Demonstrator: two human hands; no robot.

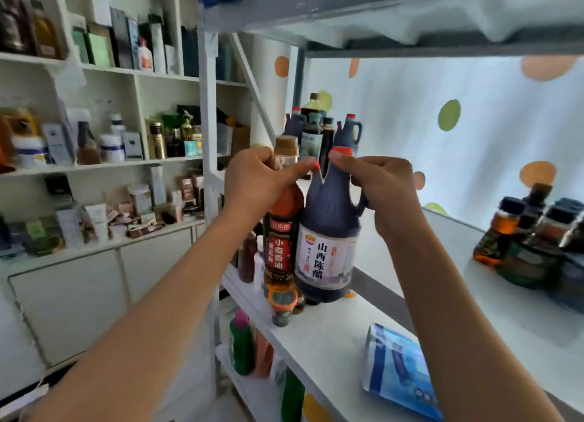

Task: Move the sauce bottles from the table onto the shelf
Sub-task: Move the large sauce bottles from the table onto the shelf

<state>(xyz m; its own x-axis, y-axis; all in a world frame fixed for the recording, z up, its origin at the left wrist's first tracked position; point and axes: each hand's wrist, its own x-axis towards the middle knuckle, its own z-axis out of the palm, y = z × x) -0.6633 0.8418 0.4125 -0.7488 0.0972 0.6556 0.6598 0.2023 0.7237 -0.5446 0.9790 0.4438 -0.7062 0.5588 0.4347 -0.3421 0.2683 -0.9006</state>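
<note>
we carry two bottles to the shelf (331, 336): left hand (252, 181) fingers clasp the sesame oil bottle (279, 232), right hand (382, 188) fingers grip the vinegar jug (328, 241); next, lower both upright.

A white cabinet (104, 156) with open shelves stands on the left. Behind the metal rack (208, 112) hangs a bright curtain (474, 131) with coloured dots.

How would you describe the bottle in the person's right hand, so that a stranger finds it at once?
Look at the white shelf board of the metal rack, in the middle of the view. Two bottles are held side by side above its front part; the right hand holds the dark vinegar bottle. Unlike the slimmer amber oil bottle beside it, it has a red cap, a side handle and a white label.
</note>
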